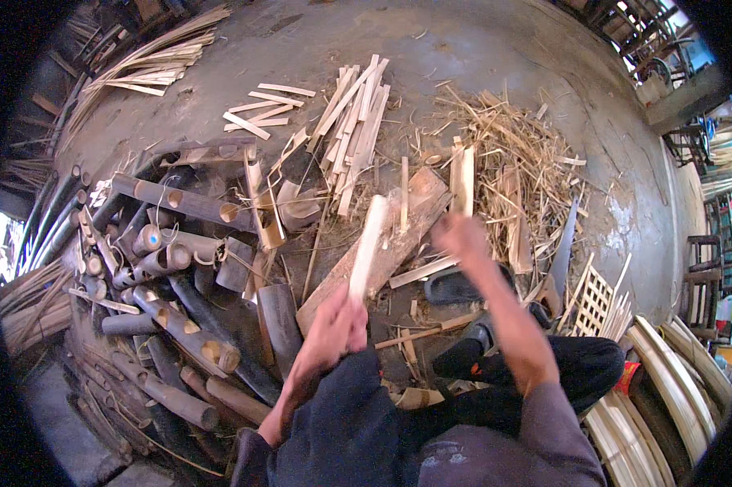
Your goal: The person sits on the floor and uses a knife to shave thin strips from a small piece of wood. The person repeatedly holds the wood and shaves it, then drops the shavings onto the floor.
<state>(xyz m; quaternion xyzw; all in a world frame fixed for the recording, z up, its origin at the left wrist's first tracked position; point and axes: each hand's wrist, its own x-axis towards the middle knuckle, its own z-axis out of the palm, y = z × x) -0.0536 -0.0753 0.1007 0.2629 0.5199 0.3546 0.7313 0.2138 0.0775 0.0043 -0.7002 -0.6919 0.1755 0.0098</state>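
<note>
My left hand (333,329) is closed round the lower end of a pale split bamboo strip (368,247). The strip points up and away from me, over a worn wooden block (424,199) that lies slantwise on the ground. Right of the block, my right hand (461,239) is raised and blurred by motion. Its fingers look curled in, but what they hold is hidden in the blur. Just beyond it, pale bamboo pieces (462,180) lie or stand beside the block. Below the right forearm is a dark sandal (463,284).
Dark bamboo lengths (179,201) are heaped on the left. Cut strips (354,134) lie ahead, beside a pile of shavings (512,134). A handsaw (565,243) and a lattice piece (591,304) are right of my knee. Long curved slats (678,373) are stacked at lower right.
</note>
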